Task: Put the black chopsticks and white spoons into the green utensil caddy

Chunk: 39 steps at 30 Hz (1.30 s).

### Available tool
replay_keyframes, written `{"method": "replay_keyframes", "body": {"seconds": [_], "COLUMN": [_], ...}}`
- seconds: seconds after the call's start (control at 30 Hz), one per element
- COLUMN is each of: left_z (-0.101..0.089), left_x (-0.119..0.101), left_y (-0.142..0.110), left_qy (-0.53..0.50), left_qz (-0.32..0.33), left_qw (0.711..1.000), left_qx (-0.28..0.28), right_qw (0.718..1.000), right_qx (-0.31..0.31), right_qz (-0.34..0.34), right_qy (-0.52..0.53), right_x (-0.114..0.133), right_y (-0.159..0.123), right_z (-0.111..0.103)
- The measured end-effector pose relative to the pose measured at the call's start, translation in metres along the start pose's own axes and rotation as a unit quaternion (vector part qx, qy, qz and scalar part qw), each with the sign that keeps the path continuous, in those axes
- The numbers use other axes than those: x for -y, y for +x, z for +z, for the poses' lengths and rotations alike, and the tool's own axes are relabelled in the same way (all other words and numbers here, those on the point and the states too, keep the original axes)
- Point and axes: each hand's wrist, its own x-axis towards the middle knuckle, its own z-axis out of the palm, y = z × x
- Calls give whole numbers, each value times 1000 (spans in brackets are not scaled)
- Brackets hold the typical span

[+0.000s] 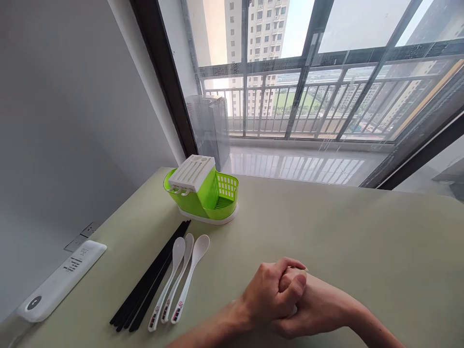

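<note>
You are clasping your left hand (261, 292) and right hand (322, 305) together over the near part of the table (308, 227). Both are closing around each other, fingers curled, and neither is visibly holding an object.

Nearest your left hand, three white spoons (200, 247) are lying with bowls pointing away; they are looking light, stiff and smooth, perhaps slippery, so mid-handle is seeming the best place to pinch. Just beside them, black chopsticks (147, 280) are resting in a loose, slanting bundle; they are probably rolling apart easily unless gripped together around the middle.

Farther off, the green caddy (190, 204) is standing upright near the table's far edge, its white slotted top (192, 173) facing up. It is appearing to be light, fairly rigid plastic, best taken by both outer walls, away from the thin front hooks (185, 192).
</note>
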Motion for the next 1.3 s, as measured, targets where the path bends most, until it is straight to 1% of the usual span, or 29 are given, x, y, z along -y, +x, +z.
{"method": "replay_keyframes", "body": {"seconds": [0.17, 0.57, 0.83, 1.3], "left_z": [0, 0, 0, -1], "left_x": [-1, 0, 1, -1], "left_y": [1, 0, 0, -1], "left_qy": [-4, -8, -4, -6], "left_qz": [2, 2, 3, 3], "left_qw": [1000, 1000, 1000, 1000], "left_qx": [2, 2, 9, 1], "right_qw": [1000, 1000, 1000, 1000], "right_qx": [3, -17, -13, -25], "right_qz": [-1, 4, 10, -2], "right_qy": [6, -7, 6, -8], "right_x": [1, -1, 0, -1], "right_y": [0, -2, -2, -1], "right_z": [0, 2, 1, 4]}}
